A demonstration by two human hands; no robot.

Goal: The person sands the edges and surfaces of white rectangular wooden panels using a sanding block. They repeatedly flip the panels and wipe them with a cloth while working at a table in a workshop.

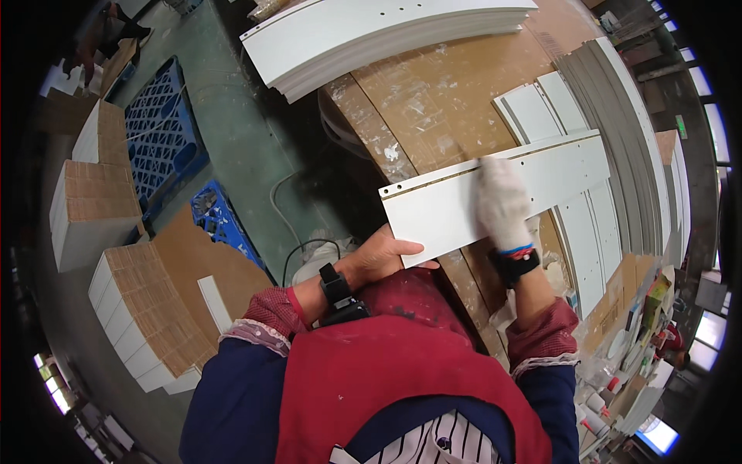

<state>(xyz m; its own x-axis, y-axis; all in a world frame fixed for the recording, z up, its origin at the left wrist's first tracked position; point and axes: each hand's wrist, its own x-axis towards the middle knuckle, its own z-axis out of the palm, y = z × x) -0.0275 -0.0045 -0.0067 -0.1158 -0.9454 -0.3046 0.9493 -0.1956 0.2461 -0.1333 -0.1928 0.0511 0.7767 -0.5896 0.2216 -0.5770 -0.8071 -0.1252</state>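
A long white panel (pixel 440 215) lies aslant over the table, with a groove near its far edge and small drilled holes. My bare left hand (pixel 384 254) grips its near left corner, thumb on top and the other fingers mostly hidden below. On top of the panel, at the groove, rests my right hand (pixel 502 197) in a white glove. Its fingers are curled together, and what they hold, if anything, is hidden. Under and beyond the panel's right part lie more white grooved panels (pixel 530 113).
Stacked white boards (pixel 386 39) stand at the table's far end. Along the right runs a tall stack of grey-edged boards (pixel 618 139). The brown table (pixel 417 116) is stained. On the left floor are a blue pallet (pixel 161 124) and piled boards (pixel 154 309). Bottles (pixel 595 404) crowd the lower right.
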